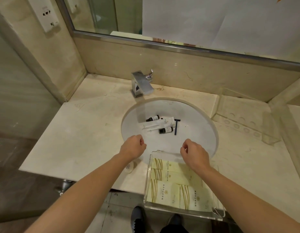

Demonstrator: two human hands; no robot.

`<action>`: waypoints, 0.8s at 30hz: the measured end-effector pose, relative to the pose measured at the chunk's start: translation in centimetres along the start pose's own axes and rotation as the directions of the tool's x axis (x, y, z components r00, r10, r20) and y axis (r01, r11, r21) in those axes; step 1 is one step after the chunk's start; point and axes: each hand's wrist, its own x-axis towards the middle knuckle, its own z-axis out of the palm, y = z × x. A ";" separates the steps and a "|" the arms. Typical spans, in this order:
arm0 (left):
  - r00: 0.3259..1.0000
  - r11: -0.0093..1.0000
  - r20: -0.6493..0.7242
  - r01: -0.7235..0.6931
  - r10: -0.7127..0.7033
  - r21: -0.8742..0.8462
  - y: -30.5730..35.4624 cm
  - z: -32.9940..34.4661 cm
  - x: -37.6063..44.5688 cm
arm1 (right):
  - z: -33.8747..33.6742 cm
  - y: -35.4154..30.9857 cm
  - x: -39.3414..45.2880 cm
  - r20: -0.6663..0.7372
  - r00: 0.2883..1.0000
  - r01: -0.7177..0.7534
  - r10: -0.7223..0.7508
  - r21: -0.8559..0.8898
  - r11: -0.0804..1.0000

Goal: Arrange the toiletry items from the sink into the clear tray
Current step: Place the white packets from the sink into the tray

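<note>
In the white sink (196, 132) lie two small dark bottles (152, 118) (165, 130), white tubes (164, 122), slim white packets and a dark razor (176, 126). A clear tray (148, 185) sits at the counter's front edge and holds several cream sachets (164, 190). My left hand (133, 147) hovers over the sink's near rim, fingers loosely curled, holding nothing. Above the tray's far edge, my right hand (194, 154) hangs the same way, also with nothing in it.
A chrome faucet (141, 84) stands behind the sink. A second clear tray (243, 118) rests at the counter's back right. A small white bottle (130, 167) lies on the counter under my left forearm. A mirror and a wall socket sit above.
</note>
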 end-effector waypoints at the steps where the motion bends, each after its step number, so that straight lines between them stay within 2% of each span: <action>1: 1.000 1.000 0.009 0.005 -0.005 -0.001 0.2 0.2 0.4 | 0.0 -0.1 0.6 0.010 1.000 -0.018 0.017 0.020 1.000; 6: 0.997 0.998 0.052 0.052 -0.050 -0.034 1.0 0.8 3.7 | 0.6 0.0 4.5 0.150 0.981 -0.143 0.125 0.123 0.982; 9: 0.991 0.994 0.090 0.100 -0.097 -0.038 1.2 1.3 6.4 | 1.9 0.5 7.7 0.264 0.956 -0.168 0.125 0.148 0.975; 13: 0.970 0.983 0.158 0.181 -0.182 0.023 0.7 2.1 10.1 | 4.4 0.9 11.9 0.350 0.936 -0.119 0.050 0.180 0.976; 17: 0.972 0.980 0.130 0.194 -0.197 0.035 0.4 3.2 13.1 | 5.8 0.9 14.6 0.389 0.921 -0.049 -0.019 0.164 0.985; 21: 0.980 0.985 0.096 0.175 -0.175 0.006 0.3 5.3 16.1 | 7.5 1.3 17.2 0.421 0.906 0.023 -0.042 0.050 0.999; 24: 0.984 0.981 0.075 0.155 -0.164 0.114 -0.3 6.6 17.3 | 8.5 1.6 18.7 0.440 0.896 0.076 -0.052 -0.038 0.996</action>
